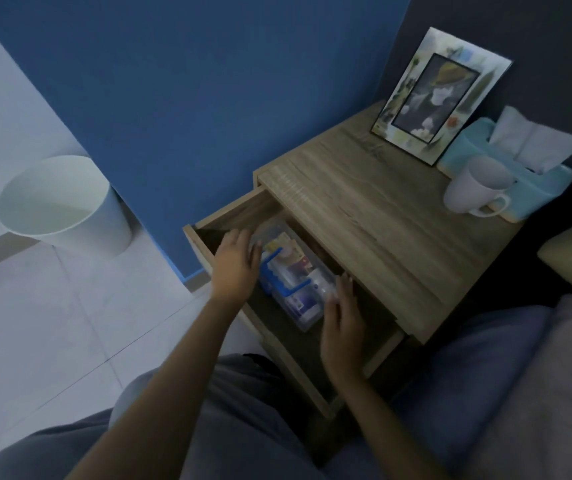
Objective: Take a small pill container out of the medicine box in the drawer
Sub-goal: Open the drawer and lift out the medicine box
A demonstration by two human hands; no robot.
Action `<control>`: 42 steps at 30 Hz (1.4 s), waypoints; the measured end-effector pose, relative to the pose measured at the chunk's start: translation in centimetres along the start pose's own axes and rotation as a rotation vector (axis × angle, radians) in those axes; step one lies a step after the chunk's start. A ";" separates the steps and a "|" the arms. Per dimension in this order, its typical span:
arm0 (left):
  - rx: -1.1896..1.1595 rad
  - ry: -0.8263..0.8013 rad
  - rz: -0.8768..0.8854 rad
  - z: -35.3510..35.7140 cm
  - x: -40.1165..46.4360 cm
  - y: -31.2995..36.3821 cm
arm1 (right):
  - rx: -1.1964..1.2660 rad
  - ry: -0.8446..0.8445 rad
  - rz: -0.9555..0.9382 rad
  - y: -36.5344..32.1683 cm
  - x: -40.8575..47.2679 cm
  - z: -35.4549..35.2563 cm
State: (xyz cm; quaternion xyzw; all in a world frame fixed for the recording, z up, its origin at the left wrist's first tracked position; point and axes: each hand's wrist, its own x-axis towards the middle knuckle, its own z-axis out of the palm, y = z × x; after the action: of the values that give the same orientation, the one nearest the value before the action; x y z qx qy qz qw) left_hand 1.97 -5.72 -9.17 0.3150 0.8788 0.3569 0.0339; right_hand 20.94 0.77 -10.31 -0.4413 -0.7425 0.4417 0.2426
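Reaching into the open drawer [229, 216], we set left hand [234, 263] and right hand [341, 315], both open, flanking the medicine box [291, 275], evidently to steady it.

Wood nightstand [381, 216] w/ photo frame [440, 95], mug [474, 188], tissue box [519, 168] on top
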 end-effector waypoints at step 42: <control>0.079 -0.306 -0.208 -11.3 9.9 7.0 | 0.769 0.044 0.725 -13.2 2.8 -2.1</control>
State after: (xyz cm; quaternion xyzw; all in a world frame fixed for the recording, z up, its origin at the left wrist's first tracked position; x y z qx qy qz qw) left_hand -5.45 -3.07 5.37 0.2742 0.9045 0.2647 0.1914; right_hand 15.33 1.22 2.16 -0.5580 -0.3215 0.7283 0.2342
